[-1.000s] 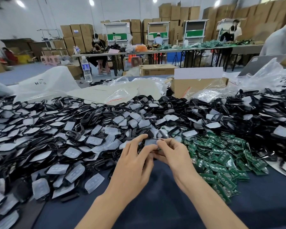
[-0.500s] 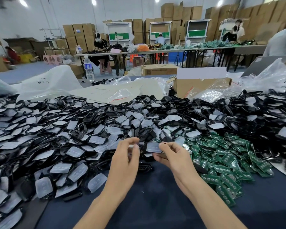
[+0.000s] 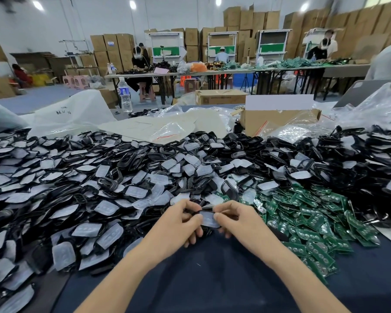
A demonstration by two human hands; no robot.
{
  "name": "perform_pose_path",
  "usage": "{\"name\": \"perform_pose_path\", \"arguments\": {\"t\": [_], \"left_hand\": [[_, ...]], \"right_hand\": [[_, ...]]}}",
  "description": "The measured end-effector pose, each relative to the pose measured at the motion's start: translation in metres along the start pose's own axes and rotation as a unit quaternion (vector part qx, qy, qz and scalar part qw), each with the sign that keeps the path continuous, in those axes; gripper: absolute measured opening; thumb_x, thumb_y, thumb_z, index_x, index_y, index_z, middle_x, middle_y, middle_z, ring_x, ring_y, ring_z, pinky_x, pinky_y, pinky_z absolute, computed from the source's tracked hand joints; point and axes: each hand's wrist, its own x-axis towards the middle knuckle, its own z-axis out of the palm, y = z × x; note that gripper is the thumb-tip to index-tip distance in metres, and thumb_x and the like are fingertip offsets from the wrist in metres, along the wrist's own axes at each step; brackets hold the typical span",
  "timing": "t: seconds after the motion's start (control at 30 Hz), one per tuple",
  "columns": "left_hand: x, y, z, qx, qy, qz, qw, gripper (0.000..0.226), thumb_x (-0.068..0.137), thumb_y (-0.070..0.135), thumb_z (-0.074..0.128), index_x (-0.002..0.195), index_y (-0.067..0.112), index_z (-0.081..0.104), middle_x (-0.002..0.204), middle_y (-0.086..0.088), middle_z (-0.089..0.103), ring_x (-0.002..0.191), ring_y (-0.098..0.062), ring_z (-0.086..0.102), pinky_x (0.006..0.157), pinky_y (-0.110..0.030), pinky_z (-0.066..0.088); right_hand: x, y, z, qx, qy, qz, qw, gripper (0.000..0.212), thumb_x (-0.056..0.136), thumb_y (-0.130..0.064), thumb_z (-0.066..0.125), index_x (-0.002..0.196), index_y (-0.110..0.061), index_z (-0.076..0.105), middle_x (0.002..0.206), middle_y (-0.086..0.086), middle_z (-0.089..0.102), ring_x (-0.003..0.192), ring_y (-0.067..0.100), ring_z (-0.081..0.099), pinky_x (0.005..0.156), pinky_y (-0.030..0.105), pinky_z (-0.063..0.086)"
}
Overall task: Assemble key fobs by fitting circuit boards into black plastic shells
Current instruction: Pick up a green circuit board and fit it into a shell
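Note:
My left hand (image 3: 178, 224) and my right hand (image 3: 239, 220) meet above the dark blue table cloth (image 3: 212, 279), both pinching one black shell with a translucent pad (image 3: 209, 219) between their fingertips. A huge heap of black shells and translucent button pads (image 3: 99, 188) spreads over the left and far side. A pile of green circuit boards (image 3: 307, 220) lies just right of my right hand. Whether a board sits inside the held shell is hidden by my fingers.
More black shells (image 3: 348, 159) are heaped at the right. A cardboard box (image 3: 278, 120), clear plastic bags (image 3: 165, 129) and a water bottle (image 3: 125, 94) stand behind the heaps. Other people work at long tables (image 3: 212, 73) farther back.
My hands, apart half a second ago with the right one holding the pad piece, have come together and dropped slightly toward me; both now pinch the shell.

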Motion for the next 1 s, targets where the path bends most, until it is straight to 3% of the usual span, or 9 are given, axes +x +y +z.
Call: {"name": "perform_pose_path", "arguments": {"t": [0.1,0.2,0.3,0.4,0.47,0.57,0.7,0.87,1.0], "left_hand": [[-0.005,-0.006,0.003,0.082,-0.009,-0.019,0.996,0.008,0.098,0.026,0.056,0.104,0.030,0.051,0.064,0.005,0.070,0.043,-0.007,0.048,0.044,-0.016,0.038],[-0.009,-0.010,0.002,0.181,0.015,-0.006,0.983,0.009,0.098,0.038,0.057,0.103,0.034,0.050,0.061,0.005,0.068,0.041,-0.001,0.049,0.047,-0.015,0.038],[-0.017,-0.011,-0.004,0.282,0.064,0.051,0.956,0.012,0.098,0.046,0.055,0.107,0.040,0.051,0.067,0.011,0.059,0.059,-0.001,0.053,0.056,-0.018,0.036],[-0.030,-0.013,-0.002,0.395,0.079,0.177,0.898,0.016,0.099,0.048,0.049,0.112,0.040,0.053,0.087,0.024,0.048,0.079,0.000,0.051,0.063,-0.019,0.037],[-0.035,-0.018,0.002,0.415,0.070,0.263,0.868,0.018,0.097,0.044,0.056,0.111,0.034,0.060,0.101,0.019,0.049,0.092,-0.002,0.055,0.067,-0.020,0.046],[-0.037,-0.023,0.006,0.440,0.078,0.320,0.835,0.013,0.091,0.039,0.067,0.098,0.028,0.067,0.101,0.009,0.059,0.090,-0.012,0.061,0.073,-0.025,0.051],[-0.035,-0.022,0.005,0.467,0.084,0.341,0.812,0.012,0.089,0.042,0.063,0.089,0.031,0.068,0.092,0.012,0.062,0.080,-0.011,0.062,0.070,-0.026,0.052],[-0.038,-0.025,0.007,0.485,0.100,0.353,0.794,0.024,0.094,0.042,0.049,0.085,0.030,0.069,0.088,0.011,0.065,0.075,-0.012,0.063,0.067,-0.028,0.055],[-0.044,-0.027,0.006,0.481,0.095,0.346,0.800,0.029,0.094,0.042,0.046,0.084,0.029,0.069,0.094,0.013,0.069,0.081,-0.011,0.067,0.068,-0.027,0.055]], "right_hand": [[-0.002,0.005,0.000,-0.198,-0.009,-0.048,0.979,0.013,0.093,-0.023,0.069,0.095,-0.035,0.065,0.096,-0.009,0.067,0.079,0.001,0.062,0.072,0.011,0.046],[-0.004,0.005,0.000,-0.272,-0.014,-0.105,0.956,0.015,0.095,-0.029,0.067,0.098,-0.041,0.059,0.103,-0.015,0.055,0.093,-0.006,0.056,0.079,0.006,0.040],[-0.012,0.008,-0.006,-0.294,-0.005,-0.139,0.946,0.010,0.096,-0.038,0.066,0.094,-0.044,0.057,0.102,-0.020,0.049,0.091,-0.004,0.054,0.077,0.012,0.043],[-0.021,0.013,-0.009,-0.315,-0.030,-0.174,0.932,0.010,0.094,-0.044,0.067,0.097,-0.042,0.057,0.107,-0.022,0.047,0.094,0.002,0.057,0.082,0.022,0.047],[-0.023,0.018,-0.008,-0.346,-0.045,-0.201,0.915,0.016,0.093,-0.046,0.066,0.103,-0.036,0.060,0.112,-0.023,0.048,0.104,0.000,0.053,0.089,0.025,0.046],[-0.024,0.021,-0.007,-0.379,-0.044,-0.234,0.894,0.017,0.096,-0.047,0.062,0.106,-0.032,0.061,0.113,-0.020,0.051,0.108,0.000,0.047,0.092,0.023,0.041],[-0.031,0.022,-0.011,-0.430,-0.042,-0.277,0.858,0.019,0.099,-0.047,0.057,0.105,-0.030,0.064,0.111,-0.016,0.058,0.103,0.008,0.053,0.087,0.016,0.033],[-0.040,0.017,-0.012,-0.474,-0.015,-0.322,0.819,0.013,0.098,-0.040,0.062,0.098,-0.028,0.067,0.103,-0.012,0.066,0.091,0.014,0.064,0.077,0.028,0.052],[-0.040,0.015,-0.011,-0.501,-0.027,-0.316,0.805,0.021,0.102,-0.042,0.053,0.105,-0.026,0.066,0.112,-0.010,0.065,0.100,0.016,0.064,0.084,0.033,0.054]]}}
